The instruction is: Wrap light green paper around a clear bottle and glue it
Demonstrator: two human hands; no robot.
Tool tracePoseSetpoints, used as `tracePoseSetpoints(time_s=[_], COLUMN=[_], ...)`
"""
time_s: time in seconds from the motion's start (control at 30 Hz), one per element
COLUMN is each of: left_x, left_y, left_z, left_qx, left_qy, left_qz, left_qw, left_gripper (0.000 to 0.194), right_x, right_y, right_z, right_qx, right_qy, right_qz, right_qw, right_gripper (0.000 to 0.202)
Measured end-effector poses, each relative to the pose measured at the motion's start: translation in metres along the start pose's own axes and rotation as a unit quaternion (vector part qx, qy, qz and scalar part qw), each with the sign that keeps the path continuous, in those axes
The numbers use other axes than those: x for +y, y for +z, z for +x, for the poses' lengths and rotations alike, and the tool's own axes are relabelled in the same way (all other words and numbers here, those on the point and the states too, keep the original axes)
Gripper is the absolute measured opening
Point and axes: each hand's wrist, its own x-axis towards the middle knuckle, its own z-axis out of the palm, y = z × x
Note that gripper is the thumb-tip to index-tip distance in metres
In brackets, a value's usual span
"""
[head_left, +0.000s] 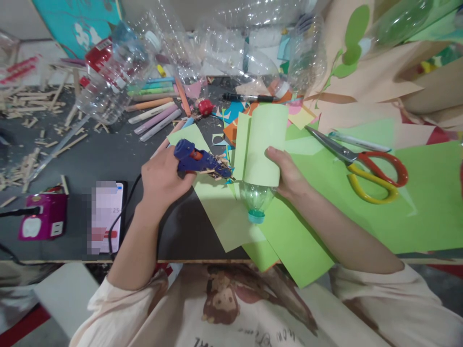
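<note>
My left hand (pixel 162 171) is wrapped round a dark blue glue gun (pixel 198 161), whose nozzle end points right and is caked with wood bits and paper scraps. Just right of that tip, my right hand (pixel 292 173) grips a small plastic bottle (pixel 257 195) wrapped in a pale green paper sheet (pixel 266 144). The bottle lies cap down toward me, its green cap (pixel 256 216) and clear neck showing below the paper. One edge of the sheet stands off as a flap (pixel 241 144) on the left, facing the nozzle. My right thumb presses on the paper.
Scissors (pixel 356 161) with red and yellow handles lie right on green paper sheets (pixel 427 202). Several markers (pixel 155 115), a black pen (pixel 249 97) and clear bottles (pixel 238 53) lie behind. Left are a phone (pixel 108 217), a purple power adapter (pixel 41 217) and wood sticks (pixel 32 106).
</note>
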Motion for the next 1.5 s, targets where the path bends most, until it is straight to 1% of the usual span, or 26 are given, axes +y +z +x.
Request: tracePoseSetpoints(time_s=[0.17, 0.37, 0.47, 0.57, 0.67, 0.77, 0.9, 1.03, 1.13, 1.33, 1.5], left_x=[0.002, 0.004, 0.004, 0.004, 0.005, 0.007, 0.008, 0.008, 0.007, 0.005, -0.002], left_y=[-0.003, -0.004, -0.005, -0.005, -0.006, -0.007, -0.009, -0.009, -0.009, -0.008, -0.005], left_z=[0.001, 0.004, 0.004, 0.003, 0.003, 0.004, 0.005, 0.006, 0.006, 0.007, 0.007], left_qx=[-0.011, -0.006, -0.014, -0.017, -0.007, 0.0, -0.003, 0.002, 0.002, 0.023, 0.044], left_qy=[-0.006, -0.017, -0.018, -0.01, 0.0, -0.006, -0.02, -0.033, -0.052, -0.07, -0.081], left_qz=[0.001, -0.008, -0.011, -0.025, -0.038, -0.05, -0.049, -0.051, -0.05, -0.039, -0.021], left_qw=[1.0, 1.0, 1.0, 1.0, 0.999, 0.999, 0.999, 0.998, 0.997, 0.997, 0.996], left_gripper=[0.024, 0.025, 0.026, 0.035, 0.047, 0.05, 0.05, 0.045, 0.043, 0.039, 0.036], right_x=[0.0, -0.001, -0.001, -0.002, -0.002, -0.001, -0.001, -0.001, -0.001, -0.003, -0.005], right_y=[0.0, 0.001, 0.002, 0.002, 0.002, 0.003, 0.002, 0.002, 0.002, 0.003, 0.004], right_z=[-0.001, -0.002, -0.003, -0.004, -0.004, -0.004, -0.005, -0.005, -0.005, -0.008, -0.01], right_qx=[-0.006, -0.012, -0.015, -0.023, -0.034, -0.044, -0.056, -0.076, -0.08, -0.085, -0.096], right_qy=[0.007, 0.014, 0.017, 0.019, 0.021, 0.02, 0.019, 0.025, 0.033, 0.045, 0.051], right_qz=[0.014, 0.009, 0.013, 0.013, 0.012, 0.007, -0.007, -0.015, -0.017, -0.013, -0.026], right_qw=[1.0, 1.0, 1.0, 0.999, 0.999, 0.999, 0.998, 0.997, 0.996, 0.995, 0.994], right_gripper=[0.053, 0.055, 0.053, 0.05, 0.05, 0.053, 0.055, 0.055, 0.054, 0.051, 0.049])
